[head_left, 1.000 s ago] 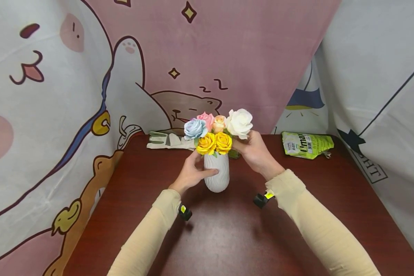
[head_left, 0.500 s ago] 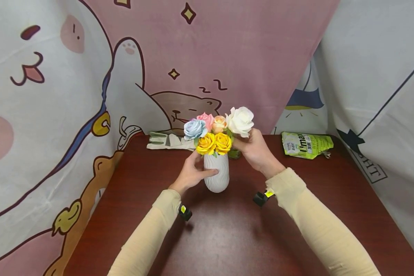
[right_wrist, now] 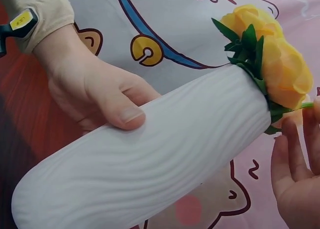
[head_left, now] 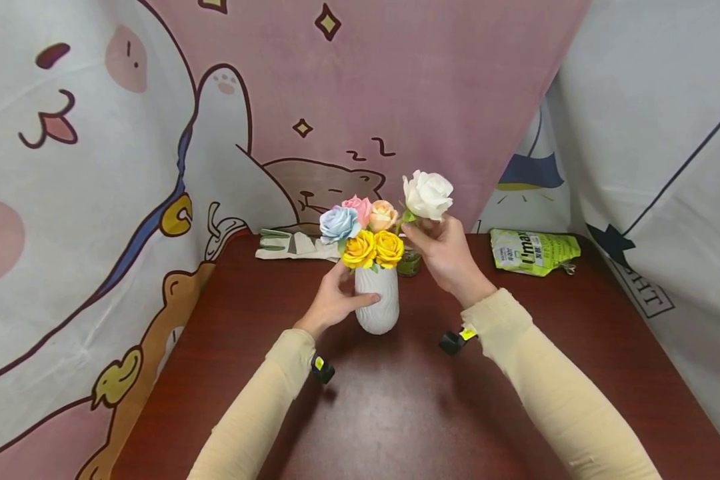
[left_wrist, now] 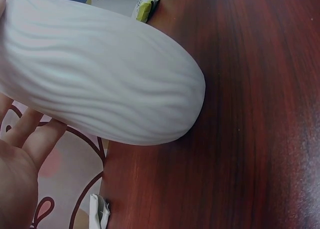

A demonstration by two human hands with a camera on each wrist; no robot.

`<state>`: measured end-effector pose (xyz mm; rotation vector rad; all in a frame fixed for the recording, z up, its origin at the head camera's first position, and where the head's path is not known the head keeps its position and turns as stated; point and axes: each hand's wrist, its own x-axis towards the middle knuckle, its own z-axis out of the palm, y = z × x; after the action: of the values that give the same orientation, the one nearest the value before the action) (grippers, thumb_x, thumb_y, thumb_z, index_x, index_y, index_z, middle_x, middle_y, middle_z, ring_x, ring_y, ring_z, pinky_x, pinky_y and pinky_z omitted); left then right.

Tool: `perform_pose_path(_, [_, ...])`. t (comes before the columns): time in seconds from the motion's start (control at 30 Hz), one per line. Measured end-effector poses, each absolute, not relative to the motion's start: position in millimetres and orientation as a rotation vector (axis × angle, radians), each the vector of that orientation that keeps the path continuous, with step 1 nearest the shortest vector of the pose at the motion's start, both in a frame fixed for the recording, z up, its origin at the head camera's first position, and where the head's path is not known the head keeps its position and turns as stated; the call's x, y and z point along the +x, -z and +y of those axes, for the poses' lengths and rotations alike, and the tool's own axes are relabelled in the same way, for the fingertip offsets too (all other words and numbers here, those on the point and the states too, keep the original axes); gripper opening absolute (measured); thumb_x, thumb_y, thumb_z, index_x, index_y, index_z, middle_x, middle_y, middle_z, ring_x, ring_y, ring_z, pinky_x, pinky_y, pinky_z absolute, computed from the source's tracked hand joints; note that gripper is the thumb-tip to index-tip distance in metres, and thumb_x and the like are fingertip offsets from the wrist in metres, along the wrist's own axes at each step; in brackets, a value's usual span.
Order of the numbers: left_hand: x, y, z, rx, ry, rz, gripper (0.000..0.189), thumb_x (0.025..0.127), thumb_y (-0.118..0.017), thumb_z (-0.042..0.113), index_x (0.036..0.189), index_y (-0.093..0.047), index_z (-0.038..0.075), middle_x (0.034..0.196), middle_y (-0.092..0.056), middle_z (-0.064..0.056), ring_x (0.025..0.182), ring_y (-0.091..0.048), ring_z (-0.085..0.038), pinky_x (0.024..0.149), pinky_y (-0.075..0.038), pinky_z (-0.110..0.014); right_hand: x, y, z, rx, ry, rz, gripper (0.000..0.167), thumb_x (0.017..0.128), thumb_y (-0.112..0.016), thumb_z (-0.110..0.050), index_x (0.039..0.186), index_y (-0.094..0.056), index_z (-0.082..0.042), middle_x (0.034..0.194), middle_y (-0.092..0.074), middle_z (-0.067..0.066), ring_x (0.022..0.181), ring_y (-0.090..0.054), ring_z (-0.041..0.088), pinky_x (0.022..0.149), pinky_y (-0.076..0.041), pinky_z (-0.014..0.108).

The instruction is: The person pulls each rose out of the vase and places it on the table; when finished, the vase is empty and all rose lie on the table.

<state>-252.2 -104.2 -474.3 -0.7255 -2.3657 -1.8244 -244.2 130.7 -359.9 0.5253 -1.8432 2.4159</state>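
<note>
A white ribbed vase [head_left: 379, 307] stands on the table, with the thumb of my left hand [head_left: 329, 305] across its front and the fingers round its side. Out of its mouth rise two yellow roses [head_left: 373, 249], a blue rose [head_left: 339, 224], a pink rose [head_left: 361, 207] and a peach rose [head_left: 383, 215]. My right hand [head_left: 451, 259] pinches the green stem [right_wrist: 306, 105] of a white rose [head_left: 428, 195], whose bloom sits above and right of the others. The stem slants down toward the vase mouth; its lower end is hidden.
Behind the vase, a small jar [head_left: 409, 262] stands partly covered. A white and green glove [head_left: 288, 245] lies at the back left, and a bright green packet [head_left: 534, 253] at the back right. Printed cloth [head_left: 450, 100] hangs round the table [head_left: 384, 413].
My right hand has drawn the white rose up and slightly right, baring more of its green stem. The left hand and vase hold still.
</note>
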Motion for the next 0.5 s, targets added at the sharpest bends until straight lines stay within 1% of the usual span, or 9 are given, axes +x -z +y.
perform_pose_path(0.07, [-252.2, 474.1, -104.1, -0.723, 1.822, -2.370, 0.080, 0.081, -0.093, 0.015, 0.150, -0.052, 0.025, 0.143, -0.061, 0.004, 0.130, -0.060, -0.022, 0.109, -0.050, -0.054, -243.4, 358.0, 131.4, 0.525, -2.434, -1.829, 0.035, 0.103, -0.060, 0.003, 0.137, -0.055, -0.006, 0.113, -0.071, 0.000, 0.103, -0.066, 0.015, 0.090, -0.060, 0.031])
perform_pose_path(0.2, [-252.2, 474.1, -104.5, -0.719, 1.822, -2.377, 0.080, 0.082, -0.093, 0.016, 0.150, -0.052, 0.026, 0.144, -0.060, 0.004, 0.132, -0.058, -0.022, 0.110, -0.048, -0.056, -242.8, 356.2, 131.0, 0.516, -2.470, -1.813, 0.032, 0.104, -0.060, 0.002, 0.134, -0.056, -0.008, 0.114, -0.070, 0.001, 0.104, -0.066, 0.015, 0.091, -0.061, 0.032])
perform_pose_path(0.33, [-251.5, 473.8, -104.4, -0.713, 1.815, -2.384, 0.079, 0.082, -0.093, 0.018, 0.149, -0.052, 0.027, 0.143, -0.060, 0.006, 0.132, -0.058, -0.022, 0.111, -0.046, -0.057, -243.6, 355.1, 130.2, 0.508, -2.477, -1.801, 0.030, 0.104, -0.059, 0.001, 0.133, -0.057, -0.007, 0.115, -0.069, 0.001, 0.103, -0.067, 0.016, 0.091, -0.061, 0.032])
perform_pose_path(0.5, [-250.2, 472.3, -103.9, -0.709, 1.825, -2.384, 0.080, 0.081, -0.093, 0.018, 0.150, -0.052, 0.025, 0.144, -0.061, 0.003, 0.131, -0.058, -0.024, 0.111, -0.047, -0.057, -245.4, 350.7, 129.1, 0.492, -2.490, -1.742, 0.025, 0.104, -0.059, 0.001, 0.128, -0.059, -0.006, 0.110, -0.069, 0.002, 0.099, -0.069, 0.015, 0.091, -0.060, 0.032])
